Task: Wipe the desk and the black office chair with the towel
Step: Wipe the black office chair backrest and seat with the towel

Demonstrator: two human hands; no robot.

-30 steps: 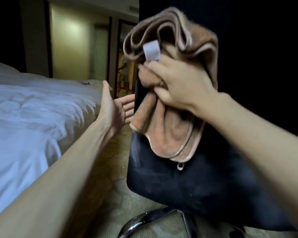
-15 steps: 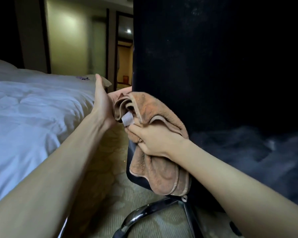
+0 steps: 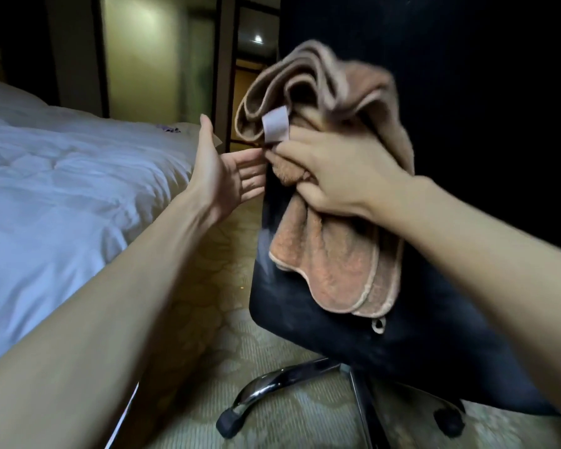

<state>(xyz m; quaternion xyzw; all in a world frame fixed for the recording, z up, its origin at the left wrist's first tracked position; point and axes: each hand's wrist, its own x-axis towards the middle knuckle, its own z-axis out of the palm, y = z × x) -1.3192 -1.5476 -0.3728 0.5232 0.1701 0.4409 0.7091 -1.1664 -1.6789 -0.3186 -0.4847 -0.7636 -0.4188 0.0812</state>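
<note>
Right hand (image 3: 334, 176): fingers curled round a bunched mid-section of the towel (image 3: 337, 264), grip tight, back of hand toward the camera. The towel is brownish-pink terry with a pale hem. Above the grip, several folded layers rise in a fan up and to the left; a small pale label (image 3: 275, 125) stands up just above the knuckles. Below the grip, the rest hangs in a loose flap with a wavy lower hem, and a small hanging loop (image 3: 378, 325) dangles from the bottom corner. The towel lies against the front face of the black office chair (image 3: 467, 92), near the left edge of the backrest, with the hanging part draped over the lower backrest. Left hand (image 3: 227, 170): fingers straight and together, thumb up, palm turned toward the chair, holding nothing. The fingertips reach the backrest's left edge just beside the right hand's knuckles; contact with chair or towel cannot be told. Chrome chair base (image 3: 272, 382) with a black caster (image 3: 227, 424) stands on patterned carpet (image 3: 246, 345). A bed (image 3: 62, 189) with white bedding lies to the left, well apart from the chair.
</note>
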